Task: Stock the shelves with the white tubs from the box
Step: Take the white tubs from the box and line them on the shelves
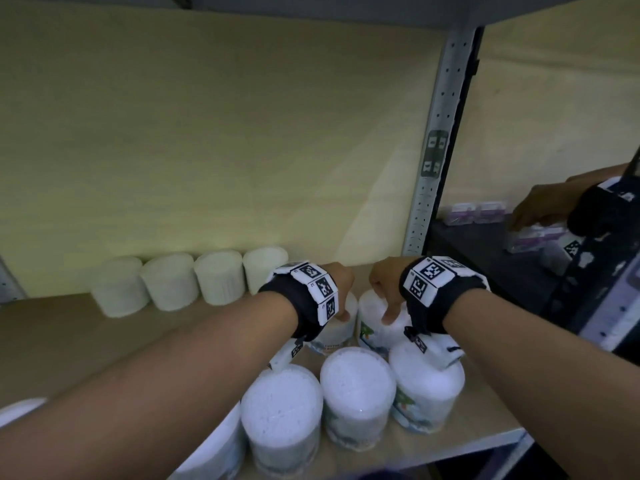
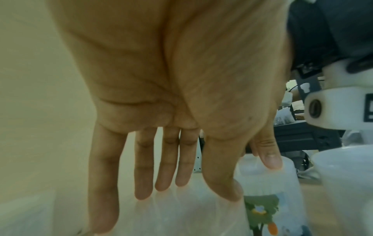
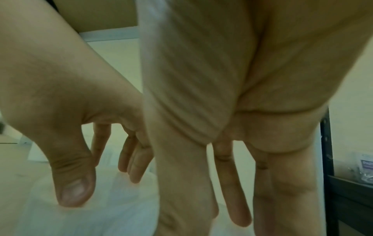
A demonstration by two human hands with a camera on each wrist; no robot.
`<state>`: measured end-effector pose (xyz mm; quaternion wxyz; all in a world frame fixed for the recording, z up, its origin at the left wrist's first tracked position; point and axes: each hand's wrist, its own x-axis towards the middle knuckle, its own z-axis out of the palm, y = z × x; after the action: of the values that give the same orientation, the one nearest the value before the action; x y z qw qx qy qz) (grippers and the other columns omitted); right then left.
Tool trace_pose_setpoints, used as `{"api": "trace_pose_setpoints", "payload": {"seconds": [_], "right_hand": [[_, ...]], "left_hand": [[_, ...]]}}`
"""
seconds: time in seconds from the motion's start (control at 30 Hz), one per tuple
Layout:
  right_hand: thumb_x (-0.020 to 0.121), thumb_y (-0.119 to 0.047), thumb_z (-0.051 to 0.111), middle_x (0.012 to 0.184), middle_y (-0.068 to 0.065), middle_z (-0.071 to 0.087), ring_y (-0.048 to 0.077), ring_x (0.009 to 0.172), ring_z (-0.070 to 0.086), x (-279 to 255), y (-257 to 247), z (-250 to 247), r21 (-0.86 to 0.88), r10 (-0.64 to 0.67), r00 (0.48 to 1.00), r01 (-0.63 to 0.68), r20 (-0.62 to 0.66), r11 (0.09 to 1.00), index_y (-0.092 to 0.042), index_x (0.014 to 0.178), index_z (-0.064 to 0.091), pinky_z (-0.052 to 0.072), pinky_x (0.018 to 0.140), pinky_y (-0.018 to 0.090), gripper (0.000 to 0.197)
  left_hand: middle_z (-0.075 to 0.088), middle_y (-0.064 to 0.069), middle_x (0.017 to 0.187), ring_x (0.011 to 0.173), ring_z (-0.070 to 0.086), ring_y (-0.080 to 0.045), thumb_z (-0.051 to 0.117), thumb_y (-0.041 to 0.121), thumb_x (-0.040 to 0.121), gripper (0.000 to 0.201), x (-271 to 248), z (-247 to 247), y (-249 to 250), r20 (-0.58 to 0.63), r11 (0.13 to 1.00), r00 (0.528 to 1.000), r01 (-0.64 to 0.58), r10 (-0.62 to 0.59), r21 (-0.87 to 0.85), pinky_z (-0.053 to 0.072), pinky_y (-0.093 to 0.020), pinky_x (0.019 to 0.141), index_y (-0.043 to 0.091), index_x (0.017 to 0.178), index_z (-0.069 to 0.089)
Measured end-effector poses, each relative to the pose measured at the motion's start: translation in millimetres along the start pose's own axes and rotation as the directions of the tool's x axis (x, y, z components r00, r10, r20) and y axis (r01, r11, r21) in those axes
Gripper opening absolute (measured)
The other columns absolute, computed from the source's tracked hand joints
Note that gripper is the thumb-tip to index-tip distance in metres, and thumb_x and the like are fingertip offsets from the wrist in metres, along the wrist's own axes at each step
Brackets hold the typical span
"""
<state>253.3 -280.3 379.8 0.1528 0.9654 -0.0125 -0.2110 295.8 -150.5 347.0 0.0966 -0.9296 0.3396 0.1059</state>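
Two white tubs stand side by side on the wooden shelf (image 1: pixel 69 341). My left hand (image 1: pixel 337 282) reaches down over the left tub (image 1: pixel 341 332), thumb on its near side and fingers over the top. In the left wrist view the fingers (image 2: pixel 161 175) point down onto that tub (image 2: pixel 181 215). My right hand (image 1: pixel 384 285) holds the right tub (image 1: pixel 370 327) the same way from above. The right wrist view shows its thumb and fingers (image 3: pixel 240 207) hanging down around the tub, with the left hand (image 3: pixel 70 159) beside it.
Several white tubs line the back wall (image 1: pixel 194 282). More tubs stand in front of my wrists (image 1: pixel 356 386) and at the shelf's front left (image 1: pixel 214 445). A grey upright post (image 1: pixel 433 150) bounds the shelf on the right. Beyond it another person's hand (image 1: pixel 540 206) handles purple packs (image 1: pixel 478 213).
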Motion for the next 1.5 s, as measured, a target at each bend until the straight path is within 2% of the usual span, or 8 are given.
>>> {"api": "trace_pose_setpoints", "payload": {"seconds": [0.23, 0.33, 0.43, 0.5, 0.6, 0.7, 1.0, 1.5], "right_hand": [[0.053, -0.057, 0.080, 0.089, -0.001, 0.067, 0.021, 0.081, 0.066, -19.0, 0.2, 15.5, 0.027, 0.002, 1.000, -0.001, -0.019, 1.000, -0.018, 0.089, 0.061, 0.057, 0.075, 0.035, 0.056], [0.058, -0.053, 0.081, 0.099, 0.003, 0.069, 0.024, 0.089, 0.067, -27.1, -1.5, 16.7, 0.057, -0.015, 1.000, 0.016, -0.011, 0.998, -0.017, 0.098, 0.064, 0.057, 0.081, 0.039, 0.057], [0.069, -0.044, 0.079, 0.115, 0.007, 0.065, 0.026, 0.103, 0.064, -31.4, -2.6, 18.6, 0.091, -0.003, 1.000, 0.002, 0.008, 0.996, -0.012, 0.114, 0.060, 0.054, 0.088, 0.038, 0.059], [0.074, -0.040, 0.078, 0.123, 0.009, 0.061, 0.027, 0.111, 0.060, -32.6, -2.4, 18.9, 0.105, -0.008, 1.000, 0.007, 0.013, 0.995, -0.010, 0.121, 0.057, 0.052, 0.093, 0.038, 0.060], [0.079, -0.038, 0.074, 0.130, 0.010, 0.056, 0.028, 0.117, 0.057, -36.0, -3.0, 17.2, 0.112, -0.008, 1.000, 0.005, 0.025, 0.994, -0.009, 0.128, 0.053, 0.050, 0.097, 0.038, 0.061], [0.082, -0.041, 0.070, 0.132, 0.009, 0.055, 0.028, 0.119, 0.055, -35.4, -3.4, 15.0, 0.113, -0.011, 1.000, 0.008, 0.024, 0.994, -0.009, 0.129, 0.054, 0.048, 0.100, 0.038, 0.059], [0.090, -0.027, 0.060, 0.125, 0.008, 0.060, 0.024, 0.110, 0.059, -15.2, -21.3, -20.3, 0.330, -0.073, 0.981, 0.131, -0.181, 0.935, -0.009, 0.120, 0.061, 0.050, 0.097, 0.035, 0.035], [0.093, -0.037, 0.057, 0.134, 0.008, 0.051, 0.026, 0.120, 0.052, 75.3, -109.4, -74.3, 0.397, -0.124, 0.934, 0.260, -0.335, 0.880, -0.010, 0.127, 0.055, 0.043, 0.098, 0.033, 0.043]], "left_hand": [[0.060, 0.005, 0.063, 0.056, 0.061, -0.020, 0.047, 0.076, 0.047, 0.054, 51.3, 54.9, -11.8, 0.105, 0.998, 0.994, 0.003, 0.005, -0.070, 0.058, -0.039, 0.061, 0.025, 0.064, 0.039], [0.055, 0.009, 0.067, 0.064, 0.058, -0.014, 0.067, 0.065, 0.058, 0.046, -21.2, 6.6, 12.4, 0.078, 0.998, 0.996, 0.042, -0.039, -0.045, 0.054, -0.029, 0.069, 0.028, 0.065, 0.039], [0.046, 0.005, 0.080, 0.080, 0.046, -0.014, 0.072, 0.037, 0.078, 0.031, -53.5, -6.7, 25.9, 0.059, 0.997, 0.998, -0.012, 0.016, -0.070, 0.037, -0.020, 0.056, 0.023, 0.085, 0.046], [0.053, 0.007, 0.079, 0.075, 0.053, -0.016, 0.071, 0.047, 0.073, 0.031, -50.9, -1.0, 23.1, 0.099, 0.995, 0.995, 0.030, -0.020, -0.099, 0.038, -0.014, 0.055, 0.025, 0.082, 0.051], [0.061, 0.004, 0.068, 0.061, 0.061, -0.020, 0.063, 0.066, 0.056, 0.050, -33.1, 11.1, 12.0, 0.064, 0.991, 0.998, 0.033, -0.025, -0.129, 0.053, -0.026, 0.059, 0.020, 0.073, 0.055], [0.058, -0.005, 0.081, 0.071, 0.051, -0.022, 0.071, 0.042, 0.076, 0.036, -51.8, -2.9, 16.2, 0.048, 0.989, 0.998, -0.036, 0.044, -0.143, 0.037, -0.024, 0.053, 0.010, 0.082, 0.057], [0.061, -0.010, 0.124, 0.112, 0.059, -0.027, 0.062, 0.025, 0.089, 0.041, -72.2, -10.0, -58.8, -0.036, 0.966, 0.998, 0.032, -0.042, -0.255, 0.048, -0.033, 0.092, 0.005, 0.124, 0.058], [0.043, -0.010, 0.138, 0.124, 0.048, -0.027, 0.058, 0.030, 0.092, 0.048, -69.1, 18.1, -202.2, -0.113, 0.920, 0.958, 0.215, -0.264, -0.328, 0.041, -0.034, 0.102, 0.012, 0.134, 0.046]]}}
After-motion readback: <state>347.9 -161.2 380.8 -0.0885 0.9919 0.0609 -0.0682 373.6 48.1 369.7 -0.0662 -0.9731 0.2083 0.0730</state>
